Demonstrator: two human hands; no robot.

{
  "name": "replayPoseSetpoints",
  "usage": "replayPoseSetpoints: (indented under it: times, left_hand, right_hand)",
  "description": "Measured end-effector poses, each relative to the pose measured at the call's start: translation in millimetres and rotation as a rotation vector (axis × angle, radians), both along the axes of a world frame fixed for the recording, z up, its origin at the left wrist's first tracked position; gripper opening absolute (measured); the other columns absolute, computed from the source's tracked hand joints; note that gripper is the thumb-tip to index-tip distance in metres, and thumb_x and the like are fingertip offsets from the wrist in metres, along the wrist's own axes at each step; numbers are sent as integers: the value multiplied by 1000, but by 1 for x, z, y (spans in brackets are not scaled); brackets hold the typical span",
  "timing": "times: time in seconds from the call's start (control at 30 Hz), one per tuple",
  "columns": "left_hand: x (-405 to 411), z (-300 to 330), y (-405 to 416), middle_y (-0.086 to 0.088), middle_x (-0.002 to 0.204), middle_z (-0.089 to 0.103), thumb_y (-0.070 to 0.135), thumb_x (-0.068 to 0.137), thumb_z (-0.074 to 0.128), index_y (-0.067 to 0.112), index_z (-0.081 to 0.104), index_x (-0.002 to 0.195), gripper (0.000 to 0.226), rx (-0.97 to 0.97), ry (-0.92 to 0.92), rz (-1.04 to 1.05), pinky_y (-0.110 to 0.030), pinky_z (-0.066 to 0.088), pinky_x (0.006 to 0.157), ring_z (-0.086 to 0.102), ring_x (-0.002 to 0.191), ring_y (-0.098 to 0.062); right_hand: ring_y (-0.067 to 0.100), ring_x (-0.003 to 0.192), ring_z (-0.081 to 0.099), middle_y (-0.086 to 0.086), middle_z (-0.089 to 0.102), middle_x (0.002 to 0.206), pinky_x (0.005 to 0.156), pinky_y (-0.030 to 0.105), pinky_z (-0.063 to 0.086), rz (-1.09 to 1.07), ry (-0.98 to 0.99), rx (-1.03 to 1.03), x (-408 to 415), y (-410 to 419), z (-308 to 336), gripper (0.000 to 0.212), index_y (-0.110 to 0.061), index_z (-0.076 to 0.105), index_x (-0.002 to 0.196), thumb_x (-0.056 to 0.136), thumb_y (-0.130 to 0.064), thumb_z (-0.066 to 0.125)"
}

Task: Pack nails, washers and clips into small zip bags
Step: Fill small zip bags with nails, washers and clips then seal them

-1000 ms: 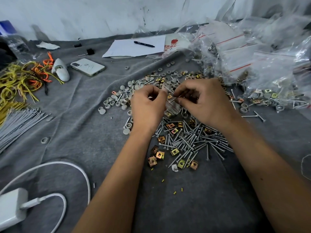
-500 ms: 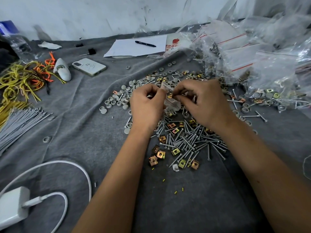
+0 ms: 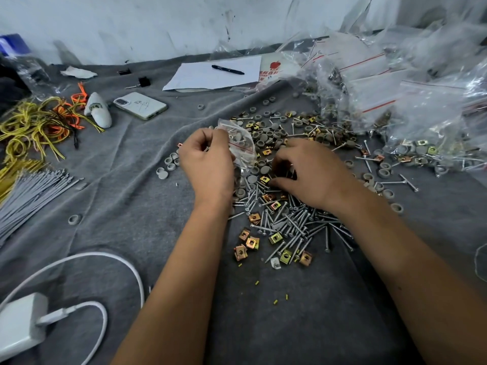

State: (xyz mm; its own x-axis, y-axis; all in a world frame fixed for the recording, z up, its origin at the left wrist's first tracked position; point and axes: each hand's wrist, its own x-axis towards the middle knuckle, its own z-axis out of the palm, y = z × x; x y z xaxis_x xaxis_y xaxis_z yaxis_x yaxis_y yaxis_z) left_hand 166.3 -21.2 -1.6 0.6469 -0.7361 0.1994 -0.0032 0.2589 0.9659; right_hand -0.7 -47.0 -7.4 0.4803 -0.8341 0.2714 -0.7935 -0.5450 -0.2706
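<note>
Many filled clear zip bags [image 3: 374, 101] lie piled far right, yet loose silver nails [image 3: 295, 222], grey round washers [image 3: 266, 135] and brass clips [image 3: 251, 242] cover the grey tabletop [image 3: 131, 196]. Left hand [image 3: 208, 164] pinches a small part-filled zip bag [image 3: 241, 143]; right hand [image 3: 311, 172] curls over the pile, contents unclear.

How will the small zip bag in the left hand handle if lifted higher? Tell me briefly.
The small zip bag, gripped by the left hand, looks like thin crinkled film, so probably floppy. Parts show inside, so it likely sags bottom-heavy. Whether its red-lined top is sealed is unclear; tipping might spill them.
</note>
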Motion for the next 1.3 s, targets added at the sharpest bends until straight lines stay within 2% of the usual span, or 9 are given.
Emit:
replayPoseSetpoints:
  times: [0.13,0.37,0.5,0.63,0.77,0.83,0.9,0.97,1.3]
  left_hand:
    - [0,-1,0,-14,66,46,1,91,58,-13,54,72,24,-5,5,-6,-35,34,58,42,63,-25]
    - [1,-2,-1,-10,60,46,2,92,57,-16,51,74,26,-5,9,-27,-26,33,47,41,54,-20]
    - [0,-3,-1,-9,61,47,4,94,58,-6,56,72,24,22,-8,-47,-24,35,47,44,51,-15]
    - [-2,-3,-1,-14,62,52,8,96,61,4,58,68,29,76,-111,-117,-34,40,57,48,57,-21]
    - [-6,-6,0,-34,72,61,12,95,63,-8,61,76,28,109,-284,-194,-55,55,61,58,61,-45]
    - [-8,-6,2,-34,73,62,15,94,64,-6,62,77,28,107,-335,-192,-59,56,64,61,68,-51]
    - [-8,-6,2,-34,73,62,17,93,64,-5,63,77,27,108,-333,-178,-60,55,64,61,69,-52]
    - [-7,-5,1,-33,71,62,16,92,63,-5,63,75,27,108,-327,-148,-60,55,63,61,67,-52]
    - [-5,-6,-1,-29,69,63,18,90,64,-4,61,71,29,107,-347,-115,-56,55,64,61,67,-49]
  right_hand:
    - [24,99,60,0,59,105,77,33,46,-85,26,-24,6,4,1,25,-21,69,108,91,-40,73]
    - [26,107,58,4,59,111,86,39,51,-98,45,-38,6,5,3,21,-14,68,113,99,-30,62]
    - [22,102,59,5,63,111,89,40,53,-115,-111,-21,3,1,2,14,-12,66,109,100,-22,62]
    - [7,75,62,-1,69,89,67,11,49,-170,-419,4,-2,-2,8,3,-13,71,96,95,-11,69]
    - [-3,71,63,-11,68,79,62,5,49,-175,-561,-8,-5,-1,12,6,-18,73,88,89,-12,74]
    - [-2,75,63,-11,68,84,68,10,52,-133,-496,3,-8,-3,11,8,-20,73,93,89,-14,76]
    - [12,94,63,-3,66,99,85,29,56,-92,-260,39,-8,-4,6,21,-21,73,109,88,-24,79]
    - [24,115,53,3,56,110,98,38,46,-95,-46,45,-5,-4,0,38,-24,69,123,88,-34,78]
    - [19,102,59,1,67,107,89,36,51,-114,-96,31,-2,-2,0,24,-17,68,109,89,-27,78]
